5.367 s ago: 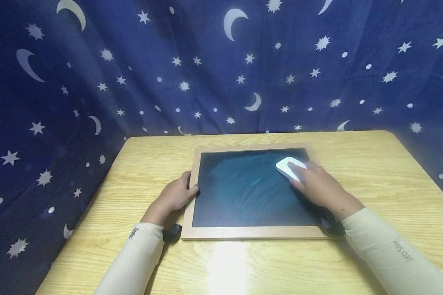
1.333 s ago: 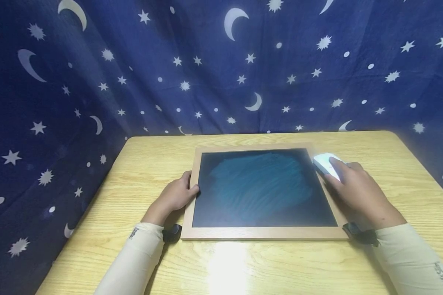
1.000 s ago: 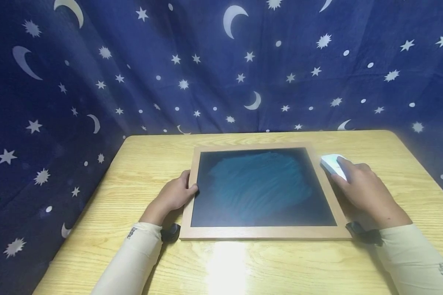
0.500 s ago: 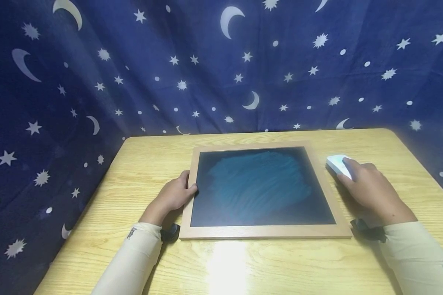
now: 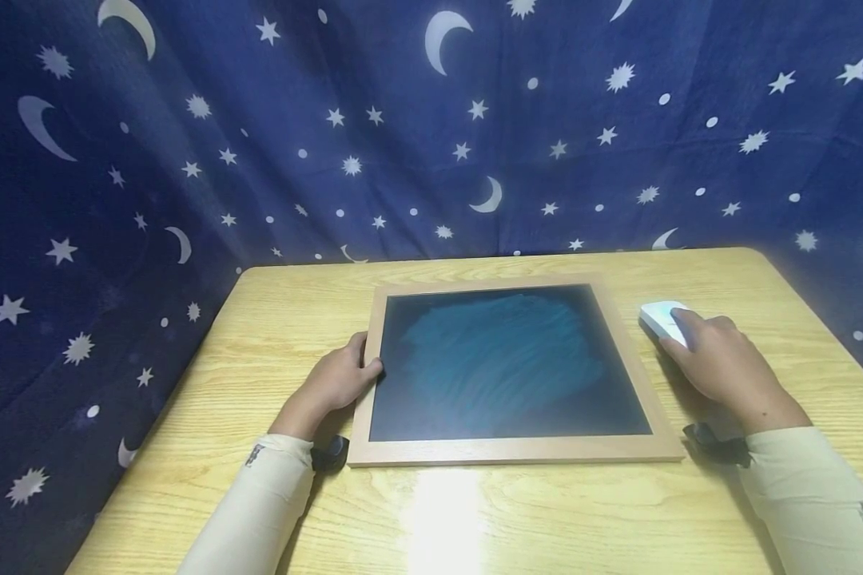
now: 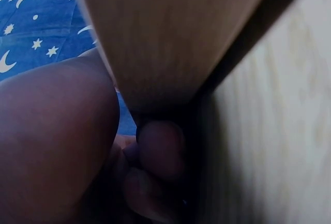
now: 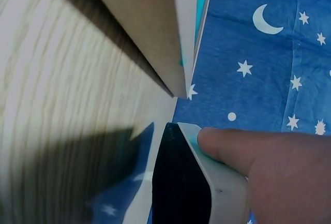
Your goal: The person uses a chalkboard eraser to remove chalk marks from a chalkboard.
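Observation:
A wood-framed chalkboard (image 5: 496, 359) lies on the table, its dark surface covered by a broad blue-green chalk smear. My left hand (image 5: 338, 378) grips the left side of the frame (image 6: 160, 32), thumb over the top edge and fingers curled at the side in the left wrist view. To the right of the board, my right hand (image 5: 729, 371) holds a white chalkboard eraser (image 5: 663, 321). Its dark felt underside (image 7: 181, 182) shows in the right wrist view, where the thumb (image 7: 227, 144) presses its white body and a shadow falls on the table.
The light wood-grain table (image 5: 546, 519) reaches back to a blue curtain (image 5: 403, 120) printed with moons and stars, which also hangs along the left side. Black wrist camera mounts (image 5: 715, 445) sit close to the frame's lower corners.
My right hand has moved the eraser off the board's upper right and onto its right side. A bright chalk streak mid-board has been smeared away. The left hand keeps its grip.

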{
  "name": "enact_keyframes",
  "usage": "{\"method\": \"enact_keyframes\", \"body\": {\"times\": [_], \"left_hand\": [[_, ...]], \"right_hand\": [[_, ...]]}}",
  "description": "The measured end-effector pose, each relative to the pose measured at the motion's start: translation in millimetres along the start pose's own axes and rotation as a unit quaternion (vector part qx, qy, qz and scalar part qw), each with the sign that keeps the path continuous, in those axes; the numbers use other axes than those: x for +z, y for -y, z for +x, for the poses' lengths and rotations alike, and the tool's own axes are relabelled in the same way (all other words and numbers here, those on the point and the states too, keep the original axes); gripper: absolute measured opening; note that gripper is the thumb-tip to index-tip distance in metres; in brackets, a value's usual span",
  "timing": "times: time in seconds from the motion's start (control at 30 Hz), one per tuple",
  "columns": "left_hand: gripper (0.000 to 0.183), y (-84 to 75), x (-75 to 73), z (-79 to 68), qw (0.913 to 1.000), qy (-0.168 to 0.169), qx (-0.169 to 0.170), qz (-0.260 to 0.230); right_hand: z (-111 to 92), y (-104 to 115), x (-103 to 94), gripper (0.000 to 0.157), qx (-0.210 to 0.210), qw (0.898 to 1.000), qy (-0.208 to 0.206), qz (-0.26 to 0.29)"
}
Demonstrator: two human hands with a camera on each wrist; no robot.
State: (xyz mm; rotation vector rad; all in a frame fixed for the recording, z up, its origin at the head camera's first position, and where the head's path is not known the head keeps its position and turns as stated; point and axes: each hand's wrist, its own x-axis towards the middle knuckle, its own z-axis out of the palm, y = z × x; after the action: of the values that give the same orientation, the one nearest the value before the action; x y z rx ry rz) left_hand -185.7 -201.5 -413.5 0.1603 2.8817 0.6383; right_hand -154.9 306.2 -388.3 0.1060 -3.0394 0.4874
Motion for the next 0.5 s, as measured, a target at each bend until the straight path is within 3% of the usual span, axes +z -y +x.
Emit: {"method": "enact_keyframes", "body": {"times": [0.3, 0.5], "left_hand": [[0.068, -2.1, -1.7, 0.3, 1.0, 0.003, 0.0, -0.001], [0.068, -1.2, -1.2, 0.3, 1.0, 0.004, -0.002, -0.001]], "right_hand": [[0.5, 0.3, 1.6, 0.058, 0.002, 1.0, 0.014, -0.01], [-0.5, -0.6, 1.8, 0.065, 0.028, 0.998, 0.043, -0.02]]}}
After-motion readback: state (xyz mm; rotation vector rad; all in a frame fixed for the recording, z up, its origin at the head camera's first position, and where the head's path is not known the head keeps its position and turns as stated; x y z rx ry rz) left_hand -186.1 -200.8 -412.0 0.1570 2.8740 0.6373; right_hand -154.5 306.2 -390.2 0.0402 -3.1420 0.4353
